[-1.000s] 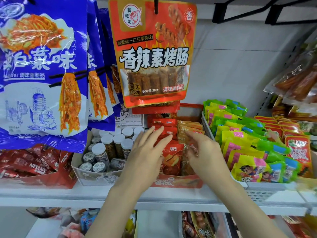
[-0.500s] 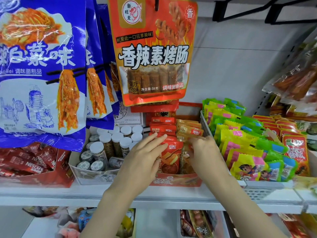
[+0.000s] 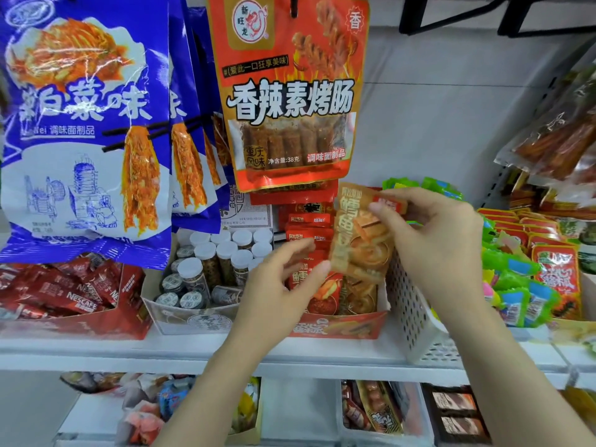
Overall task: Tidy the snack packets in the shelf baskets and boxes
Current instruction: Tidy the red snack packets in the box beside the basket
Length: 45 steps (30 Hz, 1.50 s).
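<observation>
Two hands work over the red display box [image 3: 338, 327] on the shelf [image 3: 96, 350]. The right hand [image 3: 432, 250] has one golden-orange snack packet [image 3: 358, 240] lifted clear above the box, its fingers [image 3: 380, 209] and thumb pinching the packet's top edge so that it hangs roughly upright. The left hand [image 3: 283, 282] comes in from below with loosely curved fingers; its fingertips sit at the packet's lower left corner, over the red packets [image 3: 309, 227] standing in the box's left row. Motion blur hides whether it pinches that corner or only touches it.

My reading is that the lifted packet is being put back into the right-hand row, where a like-coloured packet [image 3: 361, 295] stands at the front. To do that well, keep the printed face forward and the packet square to the box. Let the left hand part or press back the standing packets to open a slot — then lower the bottom edge straight down into it rather than sliding it across the tops, which would fold the neighbours over.

Watch the white perforated basket [image 3: 406, 304] just beside the box on the right — the right wrist passes close to its wall. The hanging orange bag [image 3: 293, 91] also leaves little headroom, so a low, short lift seems wiser.
</observation>
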Motion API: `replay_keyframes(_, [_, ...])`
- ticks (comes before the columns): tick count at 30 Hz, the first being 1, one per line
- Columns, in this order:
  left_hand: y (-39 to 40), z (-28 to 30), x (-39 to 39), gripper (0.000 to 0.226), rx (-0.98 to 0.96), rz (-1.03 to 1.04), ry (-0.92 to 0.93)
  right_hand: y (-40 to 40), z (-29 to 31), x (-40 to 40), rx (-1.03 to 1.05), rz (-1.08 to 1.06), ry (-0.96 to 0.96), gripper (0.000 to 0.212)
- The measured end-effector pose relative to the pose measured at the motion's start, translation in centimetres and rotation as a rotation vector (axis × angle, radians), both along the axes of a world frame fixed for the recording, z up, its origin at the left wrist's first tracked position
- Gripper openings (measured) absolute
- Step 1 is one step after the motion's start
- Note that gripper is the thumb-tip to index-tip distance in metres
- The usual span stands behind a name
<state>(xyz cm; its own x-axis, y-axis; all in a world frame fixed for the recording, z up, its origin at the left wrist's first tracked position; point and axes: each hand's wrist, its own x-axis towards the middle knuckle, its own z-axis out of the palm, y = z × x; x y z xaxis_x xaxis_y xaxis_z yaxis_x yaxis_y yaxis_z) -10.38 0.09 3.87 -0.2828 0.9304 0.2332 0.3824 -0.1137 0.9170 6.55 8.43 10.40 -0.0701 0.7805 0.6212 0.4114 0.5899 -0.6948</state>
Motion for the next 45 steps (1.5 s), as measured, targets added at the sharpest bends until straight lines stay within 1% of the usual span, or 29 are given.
replay_keyframes(1, [-0.2, 0.3, 0.5, 0.051, -0.005, -0.043, -0.116, -0.1, 0.2, 0.0, -0.044, 0.041, 0.062, 0.013])
replay_keyframes(2, [-0.4, 0.5, 1.0, 0.048, -0.005, -0.079, -0.187, -0.1, 0.2, 0.1, -0.085, 0.089, 0.123, 0.016])
replay_keyframes(5, [-1.0, 0.6, 2.0, 0.034, -0.043, -0.179, -0.366, -0.2, 0.3, 0.2, -0.208, 0.232, 0.254, 0.018])
replay_keyframes(7, [-1.2, 0.4, 2.1, 0.03, -0.075, -0.213, -0.462, -0.3, 0.1, 0.1, -0.316, 0.321, 0.334, 0.016])
replay_keyframes(9, [-1.2, 0.4, 1.9, 0.029, -0.089, -0.214, -0.479, -0.4, -0.2, 0.0, -0.416, 0.365, 0.413, 0.013])
replay_keyframes(11, [-1.1, 0.4, 1.5, 0.029, -0.117, -0.242, -0.477, -0.3, -0.4, -0.1, -0.468, 0.362, 0.43, 0.012])
replay_keyframes(15, [-1.3, 0.4, 0.8, 0.029, -0.171, -0.345, -0.512, 0.3, -0.7, -0.1, -0.531, 0.324, 0.418, 0.015])
replay_keyframes(18, [-1.4, 0.5, 0.5, 0.034, -0.175, -0.361, -0.518, 0.5, -0.9, -0.2, -0.556, 0.312, 0.418, 0.011])
replay_keyframes(22, [-1.6, 0.6, 0.2, 0.031, -0.188, -0.404, -0.543, 0.5, -1.1, -0.2, -0.565, 0.333, 0.428, 0.007])
replay_keyframes(24, [-1.7, 0.9, 0.0, 0.034, -0.202, -0.487, -0.649, 0.4, -1.0, 0.0, -0.565, 0.372, 0.462, 0.01])
replay_keyframes(25, [-1.8, 1.1, -0.2, 0.039, -0.208, -0.538, -0.747, 0.4, -0.9, 0.1, -0.569, 0.406, 0.499, 0.013])
replay_keyframes(27, [-1.7, 1.4, -0.1, 0.058, -0.236, -0.626, -0.977, 0.3, -0.8, 0.1, -0.606, 0.496, 0.587, 0.02])
replay_keyframes(28, [-1.6, 1.5, 0.2, 0.066, -0.254, -0.646, -1.057, 0.2, -0.8, -0.1, -0.635, 0.541, 0.618, 0.022])
replay_keyframes(30, [-1.4, 1.4, 1.1, 0.067, -0.282, -0.663, -1.118, -0.1, -1.0, -0.5, -0.697, 0.609, 0.662, 0.024])
replay_keyframes(32, [-1.2, 1.0, 2.0, 0.062, -0.27, -0.686, -1.117, -0.4, -1.1, -1.0, -0.758, 0.662, 0.703, 0.028])
replay_keyframes(35, [-1.2, 0.5, 2.6, 0.063, -0.231, -0.685, -1.099, -0.8, -1.0, -1.5, -0.776, 0.71, 0.742, 0.031])
replay_keyframes(36, [-1.1, 0.5, 2.6, 0.058, -0.226, -0.694, -1.109, -0.9, -1.0, -1.7, -0.766, 0.716, 0.746, 0.033])
replay_keyframes(37, [-1.0, 0.5, 2.4, 0.048, -0.211, -0.695, -1.107, -0.8, -1.0, -1.9, -0.747, 0.708, 0.736, 0.036])
replay_keyframes(38, [-0.8, 0.5, 2.3, 0.035, -0.191, -0.669, -1.086, -0.7, -1.0, -1.9, -0.728, 0.696, 0.716, 0.038])
replay_keyframes(39, [-0.6, 0.6, 2.1, 0.026, -0.171, -0.596, -1.043, -0.5, -0.9, -1.8, -0.719, 0.695, 0.698, 0.035])
replay_keyframes(40, [-0.5, 0.7, 1.9, 0.025, -0.16, -0.48, -0.979, -0.3, -0.8, -1.6, -0.726, 0.701, 0.681, 0.031])
replay_keyframes(41, [-0.3, 0.7, 1.5, 0.028, -0.154, -0.346, -0.888, 0.1, -0.7, -1.3, -0.743, 0.709, 0.667, 0.033])
replay_keyframes(43, [-0.2, 0.6, 0.9, 0.027, -0.121, -0.132, -0.663, 0.5, -0.5, -0.6, -0.768, 0.708, 0.636, 0.05])
replay_keyframes(44, [-0.3, 0.6, 0.7, 0.024, -0.097, -0.07, -0.556, 0.6, -0.6, -0.4, -0.758, 0.693, 0.605, 0.054])
replay_keyframes(45, [-0.4, 0.6, 0.6, 0.024, -0.076, -0.038, -0.476, 0.6, -0.8, -0.3, -0.715, 0.663, 0.536, 0.052])
